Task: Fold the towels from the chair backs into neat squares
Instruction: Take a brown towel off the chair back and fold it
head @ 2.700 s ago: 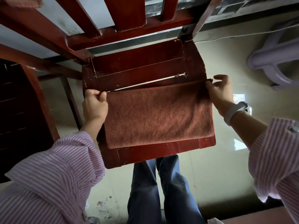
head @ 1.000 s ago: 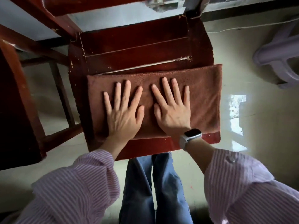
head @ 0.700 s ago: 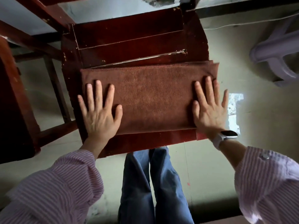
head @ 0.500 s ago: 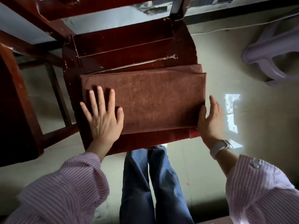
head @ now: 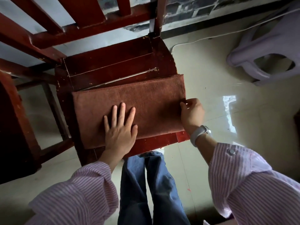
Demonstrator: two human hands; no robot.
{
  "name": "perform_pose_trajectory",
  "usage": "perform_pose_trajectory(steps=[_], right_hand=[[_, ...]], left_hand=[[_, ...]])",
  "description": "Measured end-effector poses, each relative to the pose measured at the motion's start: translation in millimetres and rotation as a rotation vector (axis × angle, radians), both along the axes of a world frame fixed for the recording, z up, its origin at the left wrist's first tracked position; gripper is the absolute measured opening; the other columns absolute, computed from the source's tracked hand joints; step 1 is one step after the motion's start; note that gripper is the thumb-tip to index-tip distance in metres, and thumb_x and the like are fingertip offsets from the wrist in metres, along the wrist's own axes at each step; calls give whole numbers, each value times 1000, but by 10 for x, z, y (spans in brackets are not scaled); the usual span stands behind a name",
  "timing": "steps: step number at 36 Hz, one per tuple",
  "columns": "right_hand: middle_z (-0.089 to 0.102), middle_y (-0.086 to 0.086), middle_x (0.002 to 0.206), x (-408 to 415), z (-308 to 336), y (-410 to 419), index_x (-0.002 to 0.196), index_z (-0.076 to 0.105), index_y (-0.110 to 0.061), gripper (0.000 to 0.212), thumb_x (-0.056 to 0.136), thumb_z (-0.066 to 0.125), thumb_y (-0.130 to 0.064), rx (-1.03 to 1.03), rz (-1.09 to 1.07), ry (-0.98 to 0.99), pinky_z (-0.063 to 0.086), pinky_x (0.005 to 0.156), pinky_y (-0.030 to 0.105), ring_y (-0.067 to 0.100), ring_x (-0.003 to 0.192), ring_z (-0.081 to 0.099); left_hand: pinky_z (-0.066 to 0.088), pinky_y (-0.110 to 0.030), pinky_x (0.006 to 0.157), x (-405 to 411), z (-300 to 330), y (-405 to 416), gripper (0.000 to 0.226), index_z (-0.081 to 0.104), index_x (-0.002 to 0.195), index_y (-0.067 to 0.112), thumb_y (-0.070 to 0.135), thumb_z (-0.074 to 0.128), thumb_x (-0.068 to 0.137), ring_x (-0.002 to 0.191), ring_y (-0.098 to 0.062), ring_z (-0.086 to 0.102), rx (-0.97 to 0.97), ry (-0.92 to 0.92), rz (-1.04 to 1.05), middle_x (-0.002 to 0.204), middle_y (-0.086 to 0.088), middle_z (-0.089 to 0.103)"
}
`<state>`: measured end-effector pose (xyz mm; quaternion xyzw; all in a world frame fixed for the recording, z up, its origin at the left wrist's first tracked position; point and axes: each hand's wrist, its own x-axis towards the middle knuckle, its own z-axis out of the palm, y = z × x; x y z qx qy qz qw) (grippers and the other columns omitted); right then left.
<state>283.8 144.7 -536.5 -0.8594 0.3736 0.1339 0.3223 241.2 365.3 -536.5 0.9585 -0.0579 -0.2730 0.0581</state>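
While left hand [head: 121, 135] presses, towel [head: 146, 101] underneath

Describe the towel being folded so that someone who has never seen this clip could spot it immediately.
Find the dark red wooden chair seat in the middle of the view. On its near half lies the brown terry towel, folded into a long rectangle, with the left hand flat on it and the right hand pinching its right edge. It is the only cloth on the seat.

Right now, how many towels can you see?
1: the brown towel lies folded on the chair seat, left hand pressing it, right hand pinching its edge. Others may be out of view.
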Motion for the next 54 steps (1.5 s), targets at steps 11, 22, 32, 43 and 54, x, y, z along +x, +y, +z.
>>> perform_pose_trajectory(steps=[11, 22, 32, 43, 54], right_hand=[[60, 20, 96, 52, 41, 57, 94, 59, -3, 22, 86, 56, -22, 131, -34, 137, 40, 77, 35, 34, 94, 54], [60, 3, 87, 72, 336, 79, 105, 61, -3, 28, 83, 65, -18, 387, -130, 44, 41, 64, 20, 11, 71, 53], [53, 0, 71, 165, 857, 328, 80, 55, -11, 18, 75, 72, -15, 404, 70, 29, 43, 64, 28, 18, 68, 52], [62, 1, 82, 34, 991, 1712, 101, 65, -7, 22, 80, 67, -14, 636, 392, 134, 41, 68, 16, 15, 76, 56], [40, 7, 140, -206, 617, 1495, 135, 44, -17, 59, 77, 35, -18, 128, 608, 82, 34, 103, 44, 31, 123, 37]], left_hand=[[5, -56, 111, 24, 22, -16, 61, 6, 146, 32, 47, 18, 88, 143, -27, -5, 33, 47, -8, 157, -4, 0], [3, -54, 113, 103, 141, 10, 62, 2, 146, 33, 52, 14, 87, 142, -24, -14, -32, 139, -4, 156, -1, -11], [34, -22, 98, 439, 533, 124, 26, 60, 116, 12, 16, 52, 92, 124, -16, 45, -699, 282, 759, 132, -8, 52], [44, -32, 85, 348, 733, 972, 32, 52, 120, 12, 26, 33, 99, 100, -21, 57, -1162, 487, 1540, 109, -5, 60], [47, -37, 96, 317, 298, 885, 19, 63, 106, 9, 18, 55, 90, 102, -21, 60, -765, 149, 1254, 99, -3, 65]])
